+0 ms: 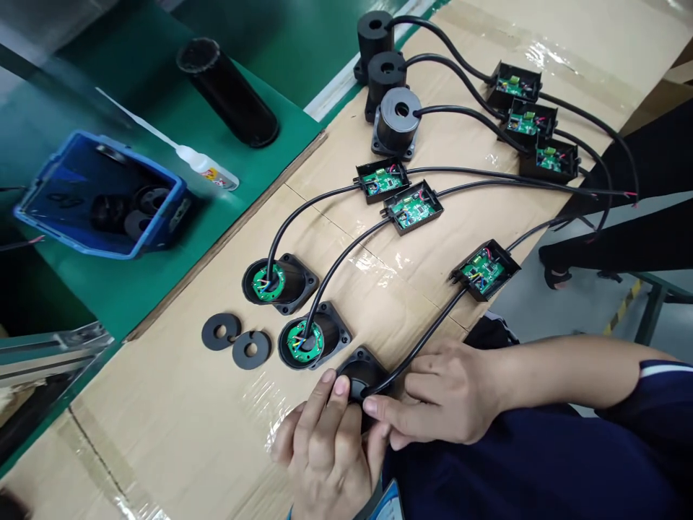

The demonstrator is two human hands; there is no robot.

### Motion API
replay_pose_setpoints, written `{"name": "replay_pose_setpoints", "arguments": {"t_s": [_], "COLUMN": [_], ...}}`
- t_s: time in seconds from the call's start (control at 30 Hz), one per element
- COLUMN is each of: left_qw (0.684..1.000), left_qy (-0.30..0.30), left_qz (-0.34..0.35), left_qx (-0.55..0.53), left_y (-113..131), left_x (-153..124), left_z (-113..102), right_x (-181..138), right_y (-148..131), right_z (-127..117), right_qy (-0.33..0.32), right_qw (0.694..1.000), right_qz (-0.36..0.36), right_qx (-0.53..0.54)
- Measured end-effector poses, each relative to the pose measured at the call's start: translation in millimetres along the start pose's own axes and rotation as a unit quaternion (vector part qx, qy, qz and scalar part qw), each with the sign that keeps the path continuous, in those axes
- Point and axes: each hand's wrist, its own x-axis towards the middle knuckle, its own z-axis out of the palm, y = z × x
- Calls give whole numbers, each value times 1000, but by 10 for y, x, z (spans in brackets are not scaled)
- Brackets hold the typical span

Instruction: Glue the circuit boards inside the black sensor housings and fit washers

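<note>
Near my body, a black cylindrical housing [357,372] with a square flange lies between my two hands. My left hand [333,444] wraps its near side, fingertips pressed on the end face. My right hand [452,393] grips the other side, its thumb tip beside the spot where a black cable [425,339] enters. That cable runs to an open black box with a green circuit board [486,271]. Two similar housings [292,282] [325,336] lie farther left, their green round boards and coloured wires exposed. Two black slotted ring covers [221,331] [252,349] rest beside them.
Three capped housings [398,119] stand at the back, cabled to open circuit boxes [555,159]. Two more boxes [414,207] sit mid-table on the cardboard [178,419]. A blue bin [102,242], a white bottle [206,166] and a black tube [232,97] occupy the green surface.
</note>
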Motion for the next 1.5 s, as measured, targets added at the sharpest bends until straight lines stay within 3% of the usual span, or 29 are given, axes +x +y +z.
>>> {"name": "replay_pose_setpoints", "arguments": {"t_s": [0.1, 0.27, 0.37, 0.53, 0.7, 0.8, 0.93, 1.03, 1.13, 1.23, 1.33, 1.5], "left_qw": [994, 940, 913, 876, 865, 828, 792, 817, 903, 972, 987, 987], "left_qy": [-4, -65, -95, 1, -16, -46, 13, 56, 113, 109, 85, 87], "left_qz": [-21, -238, -257, -297, -307, -340, -387, -368, -263, -135, -105, -110], "left_qx": [-106, -238, -302, -380, -396, -444, -473, -440, -319, -161, -85, -85], "left_y": [-65, -67, -20, 57, 25, 17, 115, 166, 119, 40, 10, 20], "left_x": [-31, 131, 269, 350, 248, 144, 68, 47, 13, 4, 61, 156], "left_z": [-58, -108, -50, 60, 47, 6, 12, 70, 105, 82, 32, -6], "right_x": [94, 169, 174, 162, 157, 180, 303, 388, 400, 378, 369, 411], "right_y": [-29, -53, -46, -13, 6, 53, 217, 347, 405, 384, 321, 235], "right_z": [-9, -78, -79, -9, 37, 34, 21, 19, 16, 17, 37, 34], "right_qy": [-16, -37, -41, 1, 0, -7, -20, -43, -52, -54, -35, -19], "right_qw": [1000, 998, 998, 999, 999, 1000, 998, 995, 991, 990, 990, 992], "right_qz": [10, -17, -16, -30, -29, -15, -51, -90, -111, -112, -132, -118], "right_qx": [-24, -41, -41, -32, -20, -20, -1, 32, 62, 59, 37, 44]}}
